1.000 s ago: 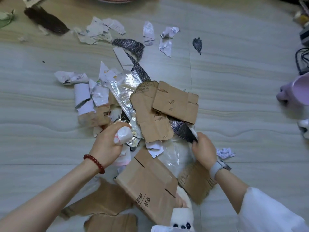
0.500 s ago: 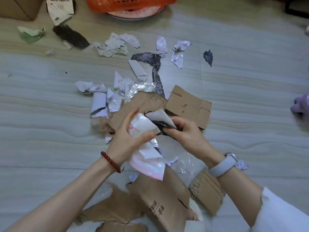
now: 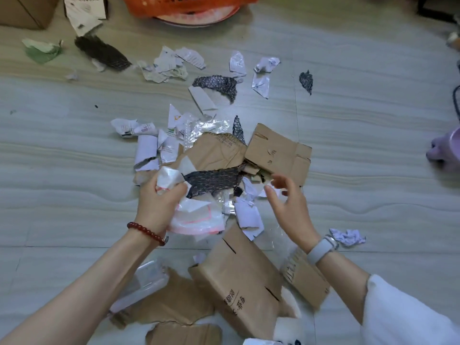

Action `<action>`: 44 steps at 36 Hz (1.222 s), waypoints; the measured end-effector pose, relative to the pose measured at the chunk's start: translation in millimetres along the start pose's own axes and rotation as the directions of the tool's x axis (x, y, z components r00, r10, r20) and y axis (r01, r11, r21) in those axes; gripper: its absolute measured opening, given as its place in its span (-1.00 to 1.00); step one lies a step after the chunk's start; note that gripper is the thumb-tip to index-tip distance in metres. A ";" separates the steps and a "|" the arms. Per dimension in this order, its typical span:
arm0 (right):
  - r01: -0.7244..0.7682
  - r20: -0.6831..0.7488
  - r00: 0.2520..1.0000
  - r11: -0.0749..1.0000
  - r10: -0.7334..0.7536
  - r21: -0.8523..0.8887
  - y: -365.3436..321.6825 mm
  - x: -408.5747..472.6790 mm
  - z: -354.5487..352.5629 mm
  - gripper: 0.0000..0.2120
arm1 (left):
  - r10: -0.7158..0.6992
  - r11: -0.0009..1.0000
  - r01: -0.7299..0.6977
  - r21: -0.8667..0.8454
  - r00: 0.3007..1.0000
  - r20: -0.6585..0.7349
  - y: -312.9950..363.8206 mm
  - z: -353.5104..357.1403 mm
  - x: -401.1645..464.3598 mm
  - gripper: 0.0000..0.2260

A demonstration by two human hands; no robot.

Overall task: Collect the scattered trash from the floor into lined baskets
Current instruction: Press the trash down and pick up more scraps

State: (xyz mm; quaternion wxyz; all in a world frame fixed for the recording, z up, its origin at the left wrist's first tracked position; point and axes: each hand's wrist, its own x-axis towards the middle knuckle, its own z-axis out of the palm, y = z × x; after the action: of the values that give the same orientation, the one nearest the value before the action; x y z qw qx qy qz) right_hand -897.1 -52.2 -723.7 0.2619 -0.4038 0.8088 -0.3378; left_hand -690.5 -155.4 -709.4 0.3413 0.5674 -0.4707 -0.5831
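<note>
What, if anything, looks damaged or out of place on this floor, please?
Torn cardboard, crumpled paper scraps and dark mesh pieces lie strewn over the floor, outside the orange basket.

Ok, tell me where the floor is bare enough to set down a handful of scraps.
Bare floor lies left of the left hand, and a wide patch lies right of the creased cardboard piece, short of the purple object. Between the hands it is crowded with paper, plastic and a dark mesh strip; the right hand hovers there.
</note>
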 end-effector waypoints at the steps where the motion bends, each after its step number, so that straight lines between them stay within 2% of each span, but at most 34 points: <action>1: -0.056 -0.081 0.996 0.987 0.044 -0.154 22.8 1.3 -9.1 -0.76 | -0.010 1.000 0.010 0.006 1.000 0.022 -0.8 0.9 0.5 -0.82; 3: -0.290 -0.212 0.951 0.885 0.224 -0.364 64.2 1.3 -28.3 -0.59 | -0.016 0.999 0.013 0.041 0.995 0.095 -2.4 4.4 -0.1 -0.87; 5: -0.507 -0.280 0.862 0.742 0.423 -0.438 95.0 -2.1 -46.4 -0.43 | -0.026 0.995 0.011 0.096 0.987 0.161 -4.7 9.5 -2.5 -0.89; 7: -0.645 -0.276 0.759 0.623 0.590 -0.442 115.2 -7.2 -58.2 -0.34 | -0.046 0.991 0.020 0.135 0.981 0.190 -6.6 15.0 -7.2 -0.87; 9: -0.716 -0.249 0.683 0.563 0.686 -0.413 129.0 -10.9 -60.5 -0.38 | -0.047 0.988 0.015 0.156 0.978 0.205 -5.1 19.7 -11.8 -0.85; 10: -0.719 -0.248 0.679 0.558 0.690 -0.416 133.0 -11.9 -58.9 -0.46 | -0.042 0.986 0.007 0.166 0.977 0.209 -4.1 21.2 -13.4 -0.85; 13: -0.622 -0.258 0.780 0.655 0.570 -0.429 139.5 -10.5 -50.7 -0.66 | -0.060 0.984 0.025 0.176 0.978 0.198 -4.1 21.8 -12.7 -0.87; 16: -0.486 -0.191 0.874 0.805 0.447 -0.341 127.4 -1.5 -38.7 -0.72 | -0.128 0.981 0.096 0.166 0.973 0.194 -4.6 18.7 -9.7 -0.89; 19: -0.254 -0.125 0.964 0.955 0.236 -0.151 85.6 8.5 -16.4 -0.66 | -0.225 0.974 0.208 0.094 0.942 0.248 -2.6 12.6 -8.0 -0.85; 21: -0.058 -0.015 0.998 0.998 0.058 -0.019 48.3 13.0 -2.9 -0.53 | -0.267 0.963 0.260 0.065 0.908 0.324 -0.6 7.5 -7.5 -0.75; 23: 0.077 0.221 0.971 0.995 -0.089 0.065 15.4 13.0 11.3 -0.41 | -0.262 0.960 0.281 0.008 0.884 0.386 5.2 5.5 -10.2 -0.79; 25: 0.205 0.442 0.872 0.977 -0.212 0.062 -4.4 9.8 30.6 -0.36 | -0.255 0.950 0.304 -0.067 0.882 0.396 11.1 4.1 -12.1 -0.81; 27: 0.332 0.574 0.765 0.943 -0.292 0.038 -10.9 3.6 52.6 -0.49 | -0.290 0.933 0.340 -0.118 0.904 0.315 17.4 1.0 -9.8 -0.84; 29: 0.379 0.633 0.717 0.925 -0.292 -0.002 -15.1 -1.7 66.1 -0.76 | -0.257 0.931 0.302 -0.206 0.941 0.218 21.9 -5.9 -2.8 -0.80; 31: 0.327 0.637 0.730 0.945 -0.248 -0.006 -23.1 -2.7 68.9 -0.95 | -0.155 0.969 0.161 -0.188 0.987 0.051 24.6 -14.0 5.4 -0.80; 33: 0.143 0.616 0.776 0.989 -0.136 0.038 -37.3 1.0 65.9 -0.83 | 0.044 0.998 -0.037 0.045 0.983 -0.180 27.1 -23.3 12.3 -0.77; 34: -0.024 0.589 0.806 0.993 -0.051 0.118 -47.9 3.5 63.0 -0.78 | 0.155 0.979 -0.112 0.173 0.953 -0.262 29.8 -28.6 13.3 -0.76; 35: -0.225 0.574 0.817 0.943 0.047 0.243 -58.3 7.4 62.0 -0.79 | 0.244 0.951 -0.166 0.262 0.922 -0.301 34.1 -33.4 11.6 -0.77; 36: -0.415 0.581 0.803 0.825 0.134 0.384 -71.5 10.8 59.3 -0.84 | 0.298 0.929 -0.192 0.317 0.896 -0.329 39.5 -37.7 7.6 -0.77; 37: -0.560 0.598 0.776 0.654 0.198 0.509 -85.8 14.3 59.5 -0.89 | 0.335 0.910 -0.208 0.358 0.878 -0.343 43.6 -41.7 2.9 -0.73; 38: -0.636 0.614 0.755 0.484 0.230 0.601 -103.5 16.1 59.0 -0.84 | 0.396 0.875 -0.248 0.416 0.860 -0.320 48.7 -43.4 -3.6 -0.68; 39: -0.665 0.620 0.743 0.376 0.251 0.645 -121.5 16.0 59.3 -0.78 | 0.456 0.827 -0.291 0.480 0.847 -0.273 54.9 -44.1 -11.9 -0.64; 40: -0.671 0.614 0.741 0.329 0.273 0.664 -143.6 13.1 57.9 -0.78 | 0.498 0.783 -0.332 0.527 0.841 -0.211 62.1 -44.0 -20.6 -0.58; 42: -0.668 0.610 0.744 0.348 0.274 0.658 -186.1 2.7 55.7 -0.88 | 0.494 0.765 -0.375 0.524 0.864 -0.102 83.2 -45.2 -38.7 -0.48; 44: -0.724 0.683 0.679 0.399 0.267 0.563 -225.5 -13.6 50.2 -0.80 | 0.372 0.870 -0.319 0.376 0.925 -0.076 111.3 -49.6 -55.2 -0.49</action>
State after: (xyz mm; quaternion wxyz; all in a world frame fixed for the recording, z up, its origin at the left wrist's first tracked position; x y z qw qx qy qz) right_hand -747.5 -158.1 -582.5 0.7005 -0.0375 0.5515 -0.4514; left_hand -650.0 -148.0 -582.1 0.3648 0.5674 -0.6363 -0.3743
